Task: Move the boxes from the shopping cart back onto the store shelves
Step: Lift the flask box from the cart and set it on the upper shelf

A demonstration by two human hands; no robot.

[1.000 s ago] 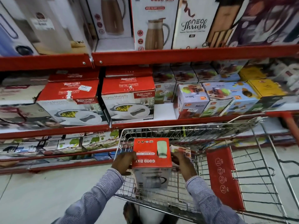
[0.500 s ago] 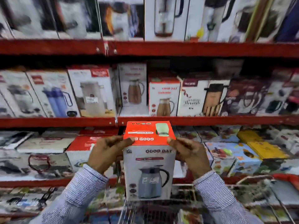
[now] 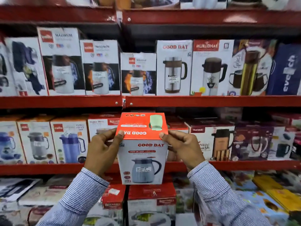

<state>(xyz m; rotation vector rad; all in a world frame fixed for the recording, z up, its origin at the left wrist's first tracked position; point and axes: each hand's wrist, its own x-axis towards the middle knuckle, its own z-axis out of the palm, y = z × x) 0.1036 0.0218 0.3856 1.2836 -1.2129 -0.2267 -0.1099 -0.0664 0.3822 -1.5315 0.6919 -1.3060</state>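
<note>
Against red metal store shelves (image 3: 211,101) packed with flask cartons, the red-topped white cardboard jug box (image 3: 142,149), a second ago down in the cart, is now raised between the left hand (image 3: 101,152) and right hand (image 3: 183,150), both clasping its sides, ready for shelving.

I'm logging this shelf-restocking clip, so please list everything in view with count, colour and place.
Good Day jug box: one, red top, white front, held mid-air at centre.
Second Good Day box: one, white, upper shelf.
Magnum boxes: three, white, upper shelf left.
Murlidhar box: one, white, red header, upper shelf.
Shelf rails: red, spanning the view.
Rishabh boxes: two, red-topped, below the held box.
Left hand: one, on the box's left side.
Right hand: one, on its right side.
Sleeves: two, blue-white striped.
</note>
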